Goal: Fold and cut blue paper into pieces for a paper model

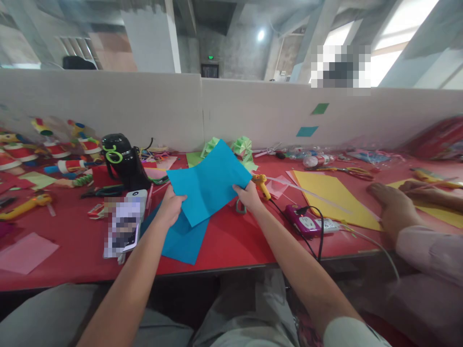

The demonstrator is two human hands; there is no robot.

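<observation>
Well, your left grip is pinching the lower left edge of a bright blue sheet, thumb over curled fingers with only the paper between them. Your right grip is pinching the same sheet near its right corner, thumb and fingers closing on the paper. Between both grips, this sheet is hanging raised over the red desk, bending at a crease near its middle. Below it, a second blue sheet is lying on the desk, partly hidden by your left grip and arm. Left of that grip, a phone is resting face up. Just right of your right grip, a yellow glue gun is sitting. Farther right, a purple box is trailing cables, and some yellow sheets are lying beyond it. Past those, a co-worker's hand is resting on the desk. Beyond your left grip, a black bottle is standing. Straight past both grips, pale green folded papers are sitting behind the raised sheet, and a white partition is rising behind everything.
</observation>
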